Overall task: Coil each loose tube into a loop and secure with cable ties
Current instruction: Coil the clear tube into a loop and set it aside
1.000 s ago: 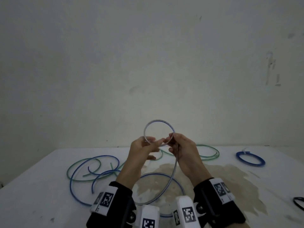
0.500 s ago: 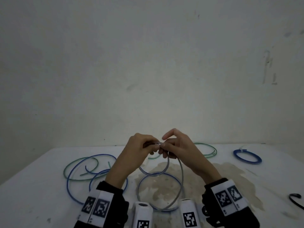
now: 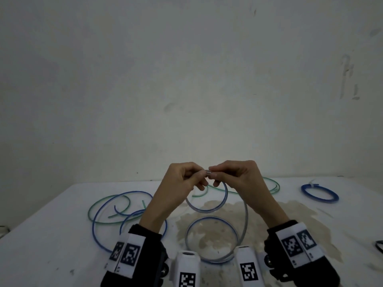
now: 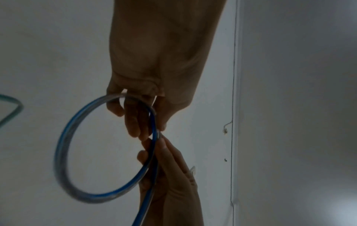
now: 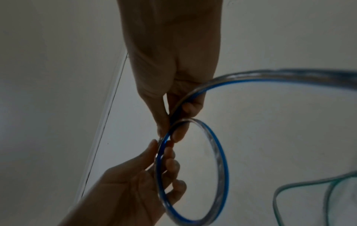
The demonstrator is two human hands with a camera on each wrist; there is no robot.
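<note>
A clear tube with a blue stripe (image 3: 207,210) hangs as a small loop under my two hands, above the table. Its remaining length curves down the right side and lies in a wider ring (image 3: 211,219) on the white table (image 3: 51,245). My left hand (image 3: 198,176) and right hand (image 3: 217,174) meet fingertip to fingertip and pinch the top of the loop where the turns cross. The left wrist view shows my left hand (image 4: 146,126) holding the loop (image 4: 63,145). The right wrist view shows my right hand (image 5: 170,131) pinching the same loop (image 5: 222,160).
Loose blue and green tubes (image 3: 124,204) sprawl on the left. A green tube (image 3: 271,185) lies behind my hands. A coiled blue tube with a white tie (image 3: 319,193) sits at the far right. A dark item (image 3: 379,245) pokes in at the right edge. A brown stain (image 3: 290,214) marks the table.
The small loop stood above my hands a second ago; it now hangs below them. Both hands have closed in on its top and lifted a little.
</note>
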